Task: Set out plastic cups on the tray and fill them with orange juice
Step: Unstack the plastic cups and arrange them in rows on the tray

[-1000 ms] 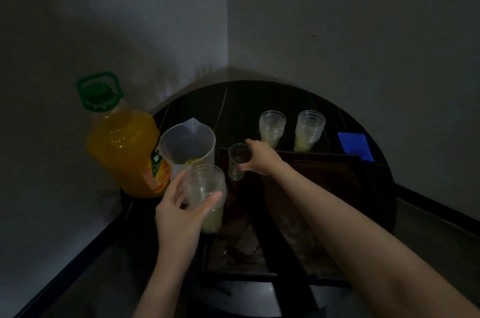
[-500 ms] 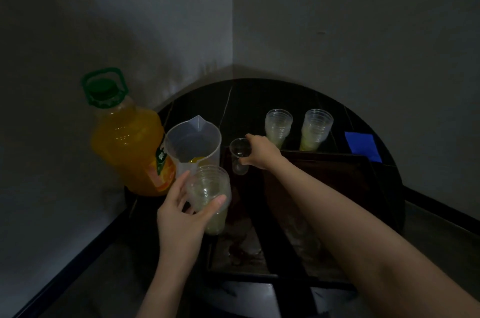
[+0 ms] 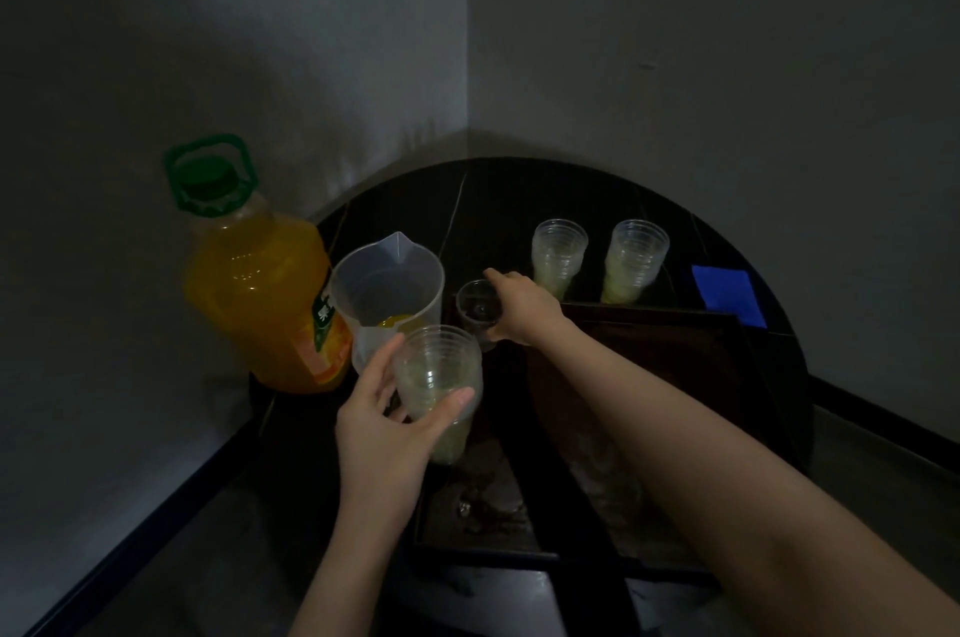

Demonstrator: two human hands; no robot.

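In the head view, three stacks of clear plastic cups were counted: two (image 3: pixel 558 254) (image 3: pixel 635 259) upright above centre, and one stack (image 3: pixel 438 389) grasped by the left hand (image 3: pixel 382 420) at centre. A single clear cup (image 3: pixel 479 311) was gripped by the outstretched right hand (image 3: pixel 522 306) at the dark tray's (image 3: pixel 675 340) upper-left corner, beside one translucent measuring jug (image 3: pixel 387 296) and one large orange juice bottle (image 3: pixel 257 277).
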